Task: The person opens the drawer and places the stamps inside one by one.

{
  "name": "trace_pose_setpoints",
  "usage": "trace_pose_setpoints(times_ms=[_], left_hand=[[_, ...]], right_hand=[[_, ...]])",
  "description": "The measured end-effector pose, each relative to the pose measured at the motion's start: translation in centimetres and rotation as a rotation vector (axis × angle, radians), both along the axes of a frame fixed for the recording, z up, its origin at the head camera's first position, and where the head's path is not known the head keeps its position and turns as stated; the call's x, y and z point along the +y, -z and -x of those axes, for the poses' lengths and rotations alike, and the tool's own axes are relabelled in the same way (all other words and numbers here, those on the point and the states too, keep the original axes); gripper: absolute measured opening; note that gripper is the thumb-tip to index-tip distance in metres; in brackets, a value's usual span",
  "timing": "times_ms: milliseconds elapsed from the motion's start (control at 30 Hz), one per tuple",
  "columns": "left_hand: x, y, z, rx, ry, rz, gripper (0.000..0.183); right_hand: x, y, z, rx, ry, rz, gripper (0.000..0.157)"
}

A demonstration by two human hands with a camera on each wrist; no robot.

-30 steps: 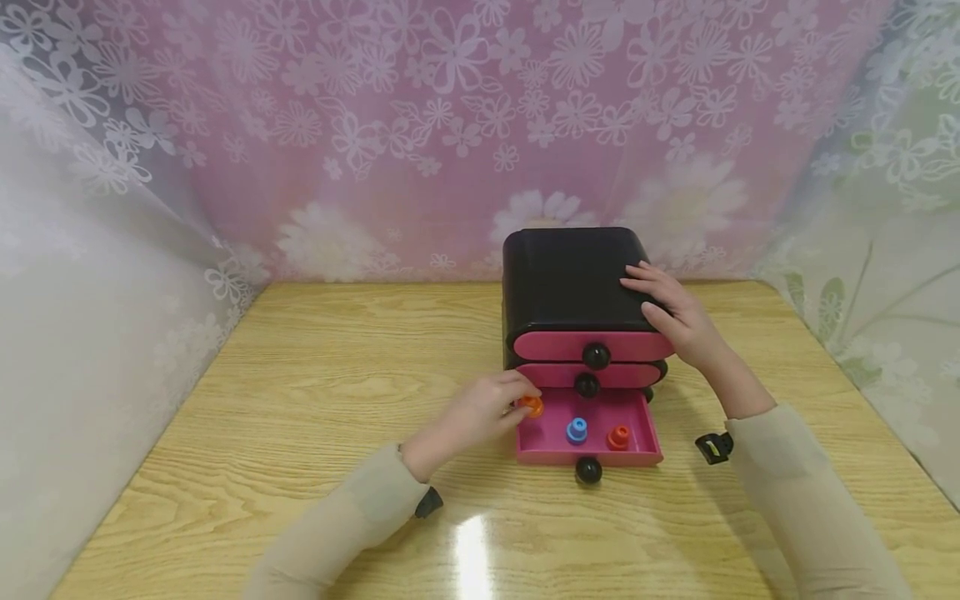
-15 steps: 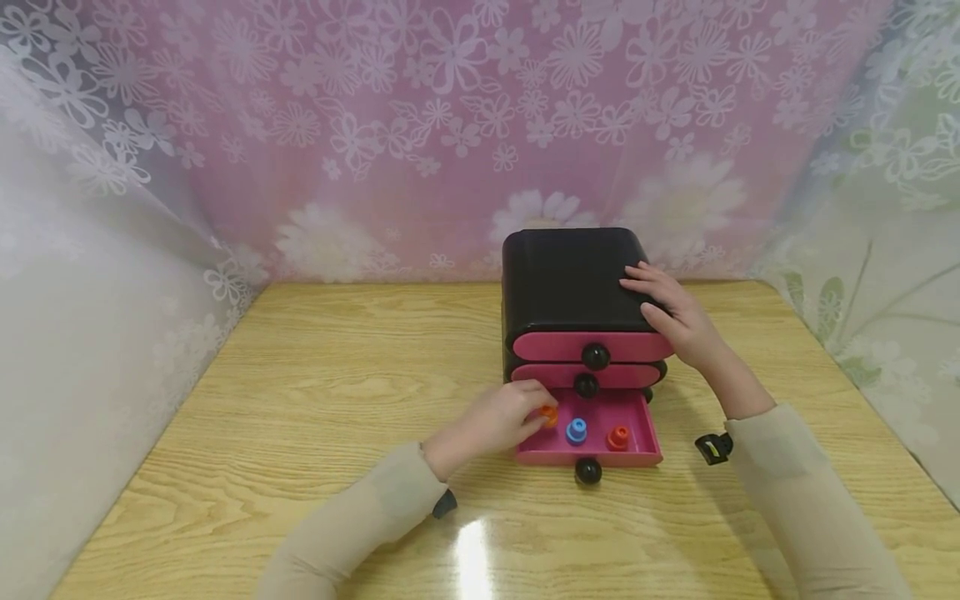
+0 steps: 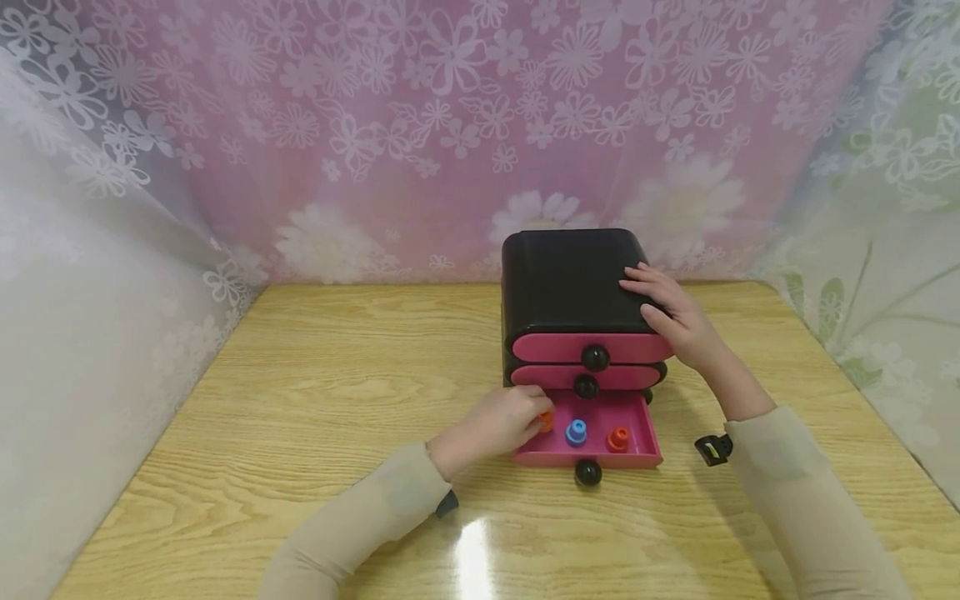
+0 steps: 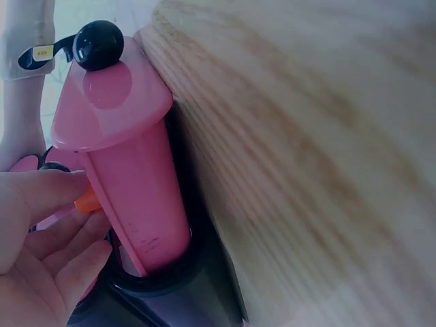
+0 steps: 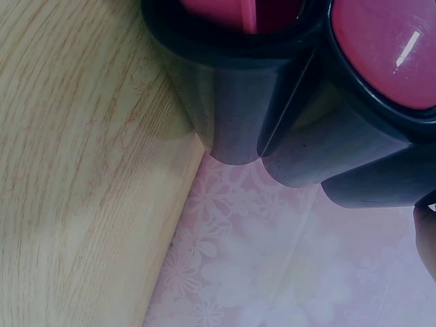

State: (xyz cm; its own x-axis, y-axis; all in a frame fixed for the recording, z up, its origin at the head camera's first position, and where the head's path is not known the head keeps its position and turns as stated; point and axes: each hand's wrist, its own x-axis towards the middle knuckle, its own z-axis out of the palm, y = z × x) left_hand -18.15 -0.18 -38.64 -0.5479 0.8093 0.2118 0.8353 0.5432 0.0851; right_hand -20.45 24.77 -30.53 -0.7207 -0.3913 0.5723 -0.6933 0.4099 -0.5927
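In the head view a black mini drawer cabinet (image 3: 566, 279) with pink drawers has its bottom drawer (image 3: 540, 459) pulled out. My left hand (image 3: 497, 423) reaches over that drawer's left side and pinches a small orange peg-like piece (image 3: 547, 422) between thumb and fingers. The left wrist view shows the orange piece (image 4: 87, 201) mostly covered by the fingers, beside the drawer's pink wall. A blue stepped piece (image 3: 576, 432) and a red one (image 3: 618, 439) stand in the same drawer. My right hand (image 3: 678, 323) rests on the cabinet's top right edge, fingers extended.
Two upper pink drawers with black knobs (image 3: 596, 358) are closed. Another black knob (image 3: 588, 473) sticks out from the pulled-out drawer. The cabinet stands on a wood-grain table (image 3: 337, 375), with a flowered pink curtain (image 3: 420, 167) behind it.
My left hand moved right with the orange piece, from the drawer's left edge further inside, then slightly down toward the drawer floor. The right hand stayed on the cabinet.
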Motion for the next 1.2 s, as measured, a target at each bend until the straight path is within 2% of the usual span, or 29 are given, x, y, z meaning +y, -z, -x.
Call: trace_pose_setpoints(times_ms=[567, 800, 1200], left_hand=[[0.34, 0.08, -0.17, 0.008, -0.007, 0.092, 0.004], [0.42, 0.04, -0.11, -0.022, -0.018, 0.117, 0.004], [0.54, 0.08, -0.08, -0.046, 0.0, 0.121, 0.004]], right_hand=[[-0.07, -0.1, -0.24, 0.008, -0.003, 0.005, 0.033], [-0.07, -0.16, -0.2, 0.006, -0.003, 0.004, 0.033], [-0.03, -0.23, -0.24, 0.006, -0.004, 0.002, 0.033]])
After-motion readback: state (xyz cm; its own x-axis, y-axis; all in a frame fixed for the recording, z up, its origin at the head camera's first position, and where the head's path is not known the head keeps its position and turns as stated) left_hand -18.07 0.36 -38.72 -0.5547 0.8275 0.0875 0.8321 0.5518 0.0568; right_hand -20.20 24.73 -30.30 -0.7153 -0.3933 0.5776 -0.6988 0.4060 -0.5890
